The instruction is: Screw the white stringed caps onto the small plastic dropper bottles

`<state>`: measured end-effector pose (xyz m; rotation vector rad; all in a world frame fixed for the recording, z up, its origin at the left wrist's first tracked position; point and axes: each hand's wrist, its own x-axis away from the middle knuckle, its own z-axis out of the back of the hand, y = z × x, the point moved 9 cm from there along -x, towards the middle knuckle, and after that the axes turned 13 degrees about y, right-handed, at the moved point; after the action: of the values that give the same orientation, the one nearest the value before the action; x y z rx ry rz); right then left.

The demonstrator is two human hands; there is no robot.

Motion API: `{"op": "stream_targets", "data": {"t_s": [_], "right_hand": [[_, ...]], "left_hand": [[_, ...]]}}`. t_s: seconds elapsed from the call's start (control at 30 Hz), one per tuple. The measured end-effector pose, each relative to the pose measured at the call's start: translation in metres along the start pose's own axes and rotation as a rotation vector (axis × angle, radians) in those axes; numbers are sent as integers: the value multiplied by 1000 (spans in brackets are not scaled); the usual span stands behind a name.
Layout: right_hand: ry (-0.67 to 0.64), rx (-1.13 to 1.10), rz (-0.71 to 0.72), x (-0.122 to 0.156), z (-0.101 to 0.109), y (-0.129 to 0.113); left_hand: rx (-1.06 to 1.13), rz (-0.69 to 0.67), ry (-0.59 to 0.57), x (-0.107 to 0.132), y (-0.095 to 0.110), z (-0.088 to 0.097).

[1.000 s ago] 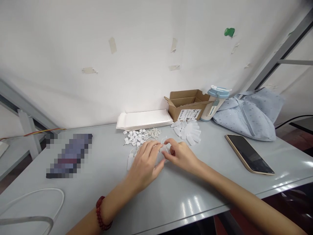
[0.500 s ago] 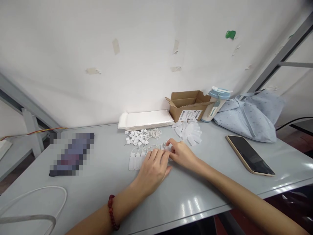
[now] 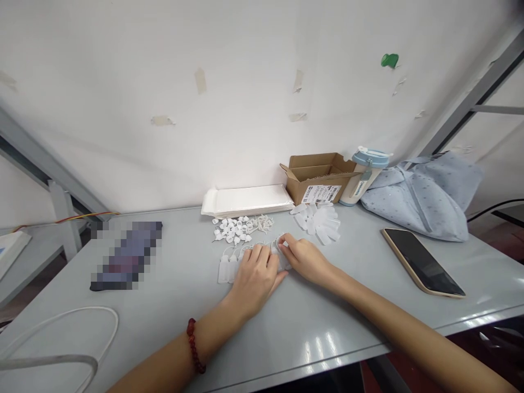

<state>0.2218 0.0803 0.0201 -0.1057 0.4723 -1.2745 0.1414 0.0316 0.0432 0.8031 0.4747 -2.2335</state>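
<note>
A row of translucent white tags (image 3: 224, 270) with thin string loops lies on the grey table. My left hand (image 3: 254, 278) rests across the row, its bent fingers pressing on the tags and its thumb apart, hiding the middle ones. At the row's right end, my right hand (image 3: 307, 257) has thumb and index finger closed on a string loop (image 3: 278, 242) of a tag. Just behind sit a pile of small white caps (image 3: 231, 229) and a tangle of whitish strings (image 3: 262, 223). Loose translucent tag pieces (image 3: 321, 222) lie fanned out behind my right hand.
At the back are a white wrapped packet (image 3: 249, 199), an open cardboard box (image 3: 319, 177), a blue-lidded cup (image 3: 362, 177) and a light blue cloth bag (image 3: 421, 196). A phone (image 3: 423, 262) lies right. A blurred dark item (image 3: 129, 256) and a white cable (image 3: 110, 333) are left.
My right thumb and index finger have lifted slightly from beside my left fingertips, with the loop between them. My left hand stays on the row. The whole view has shifted slightly.
</note>
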Motion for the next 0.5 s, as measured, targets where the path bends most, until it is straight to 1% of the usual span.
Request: {"op": "stream_targets", "data": {"t_s": [0.3, 0.5], "right_hand": [[-38, 57, 48, 1, -1, -2], [-15, 29, 50, 0, 0, 1]], "left_hand": [[16, 25, 16, 0, -1, 0], [-3, 21, 13, -1, -2, 0]]}}
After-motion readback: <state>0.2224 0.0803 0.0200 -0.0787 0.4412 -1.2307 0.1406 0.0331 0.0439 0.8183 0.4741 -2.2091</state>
